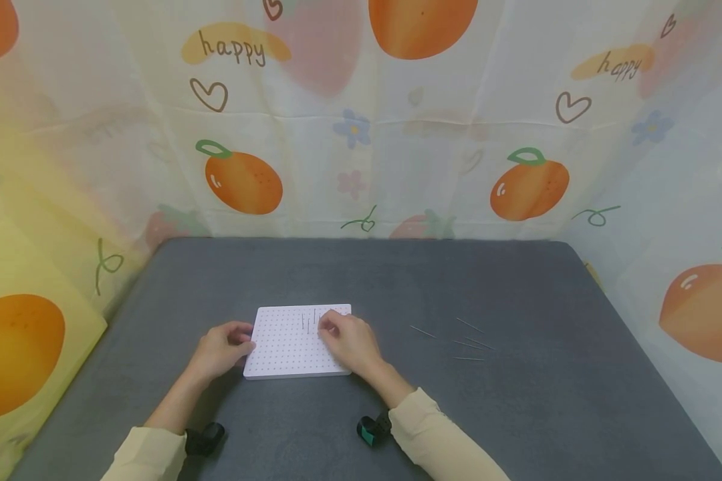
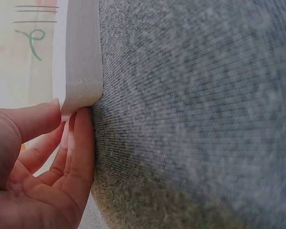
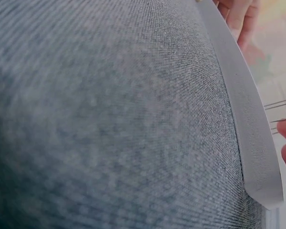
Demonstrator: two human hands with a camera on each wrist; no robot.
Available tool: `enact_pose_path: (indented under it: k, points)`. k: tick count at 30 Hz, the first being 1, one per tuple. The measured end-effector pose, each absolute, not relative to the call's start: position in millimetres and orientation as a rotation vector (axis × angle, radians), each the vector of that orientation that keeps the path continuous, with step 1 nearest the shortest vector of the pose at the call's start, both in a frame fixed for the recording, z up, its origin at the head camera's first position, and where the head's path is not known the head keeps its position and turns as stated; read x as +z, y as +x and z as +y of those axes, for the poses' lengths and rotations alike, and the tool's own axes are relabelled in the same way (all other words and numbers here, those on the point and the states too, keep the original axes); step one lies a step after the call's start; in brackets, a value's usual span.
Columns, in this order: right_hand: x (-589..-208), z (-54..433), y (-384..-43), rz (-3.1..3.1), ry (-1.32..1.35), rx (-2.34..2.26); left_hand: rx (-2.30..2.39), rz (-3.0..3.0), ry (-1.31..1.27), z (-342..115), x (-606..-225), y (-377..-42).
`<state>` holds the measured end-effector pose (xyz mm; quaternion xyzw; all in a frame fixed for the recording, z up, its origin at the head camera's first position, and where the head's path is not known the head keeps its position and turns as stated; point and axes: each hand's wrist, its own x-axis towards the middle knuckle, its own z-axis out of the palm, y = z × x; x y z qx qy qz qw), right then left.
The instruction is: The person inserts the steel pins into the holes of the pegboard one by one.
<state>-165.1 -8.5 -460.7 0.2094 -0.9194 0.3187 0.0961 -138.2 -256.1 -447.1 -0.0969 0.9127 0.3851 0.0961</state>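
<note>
I see the white board lying flat on the dark grey table, a little to the left of the middle in the head view. Its upper face is covered with rows of small holes.

The left hand is at the left edge of the board and grips it: in the left wrist view I find the thumb against the upper edge at the corner, and the other fingers are bent along the side of it, low near the table.

The right hand is above the right part of the board, with its fingertips drawn together beside the thin upright pins, which stand in the far half of the board. The fingertips are very close to one of these pins, but from my place I cannot tell if they are pinching it.

To the right of the board, well apart from it, I count five loose pins lying on the table, at different angles.

Both arms wear cream sleeves, and a black device is at each wrist. Behind the table hangs a pale cloth printed with oranges, hearts, flowers and the word "happy".
</note>
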Motion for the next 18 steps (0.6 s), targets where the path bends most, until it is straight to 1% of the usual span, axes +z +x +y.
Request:
enact_pose_path:
  k: [18]
  points:
    - [-462.4, -9.6, -166.9, -2.745, 0.687, 0.861, 1.146, 2.707, -0.272, -256.3, -446.6, -137.5]
